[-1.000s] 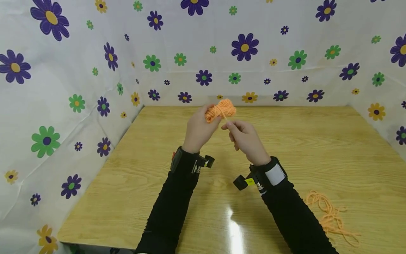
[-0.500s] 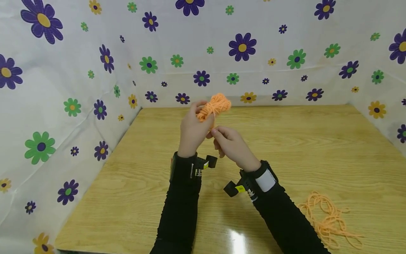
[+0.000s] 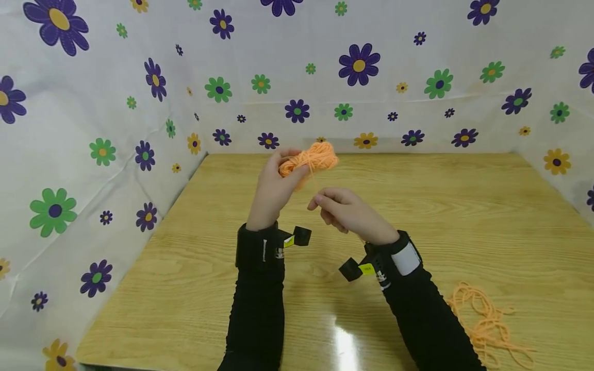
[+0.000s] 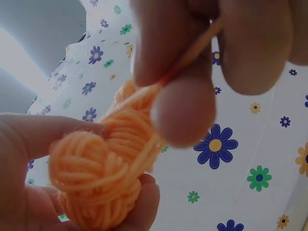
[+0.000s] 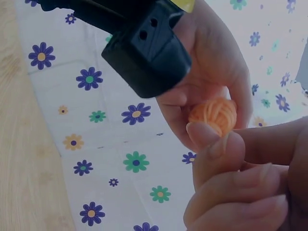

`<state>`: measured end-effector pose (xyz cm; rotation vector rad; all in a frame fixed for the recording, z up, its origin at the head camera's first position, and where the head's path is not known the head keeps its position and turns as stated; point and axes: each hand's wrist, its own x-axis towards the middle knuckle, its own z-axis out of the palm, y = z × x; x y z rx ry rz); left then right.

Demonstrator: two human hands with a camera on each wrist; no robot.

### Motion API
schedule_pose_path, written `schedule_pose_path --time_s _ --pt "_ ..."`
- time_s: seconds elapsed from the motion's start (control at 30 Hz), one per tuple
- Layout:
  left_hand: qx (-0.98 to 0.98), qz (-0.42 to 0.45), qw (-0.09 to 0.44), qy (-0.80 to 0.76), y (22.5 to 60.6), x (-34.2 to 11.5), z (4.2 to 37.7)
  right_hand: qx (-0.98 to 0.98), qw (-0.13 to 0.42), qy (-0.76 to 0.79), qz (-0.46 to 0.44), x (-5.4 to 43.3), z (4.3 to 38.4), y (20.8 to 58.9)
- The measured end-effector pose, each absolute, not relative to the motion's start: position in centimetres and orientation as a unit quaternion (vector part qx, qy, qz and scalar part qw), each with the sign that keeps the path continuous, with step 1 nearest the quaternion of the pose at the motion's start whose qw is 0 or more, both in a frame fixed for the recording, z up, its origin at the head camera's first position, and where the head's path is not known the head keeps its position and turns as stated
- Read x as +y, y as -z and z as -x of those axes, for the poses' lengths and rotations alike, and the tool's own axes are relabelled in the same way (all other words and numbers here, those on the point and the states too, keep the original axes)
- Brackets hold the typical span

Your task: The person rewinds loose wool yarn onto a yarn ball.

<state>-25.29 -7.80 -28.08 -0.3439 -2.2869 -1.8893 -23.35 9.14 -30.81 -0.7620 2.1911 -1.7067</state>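
Note:
An orange ball of yarn [image 3: 317, 157], wound into a long bundle with strands crossing its middle, is held above the table by my left hand [image 3: 273, 188]. In the left wrist view the thumb and fingers grip the yarn bundle [image 4: 96, 178] from both sides. My right hand [image 3: 350, 211] is close by on the right, thumb and forefinger pinching a strand of yarn [image 4: 199, 45] that runs taut from the bundle. The right wrist view shows the curled fingers [image 5: 226, 149] in front of the bundle, partly hiding it.
A loose tangle of orange yarn [image 3: 487, 324] lies on the wooden table [image 3: 185, 288] at the right, next to the right sleeve [image 3: 427, 314]. Behind the table hangs a white flowered cloth [image 3: 320, 41]. Both wrists wear black camera mounts [image 3: 302, 236].
The left hand and bundle have moved a little left and the bundle has turned. The right hand went down and left to the bundle's underside, then drew slightly right with the strand.

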Motion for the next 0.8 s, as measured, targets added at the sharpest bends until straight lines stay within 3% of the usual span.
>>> schedule_pose_path --time_s 0.5,0.8 --pt "-0.695 0.193 -0.028 0.693 26.8 -8.1 24.0 0.735 0.142 0.595 0.294 9.6 23.9 30.6" --pt "-0.752 0.267 -0.102 0.595 26.9 -8.7 23.8 0.739 0.157 0.599 0.266 11.6 23.8 30.2"
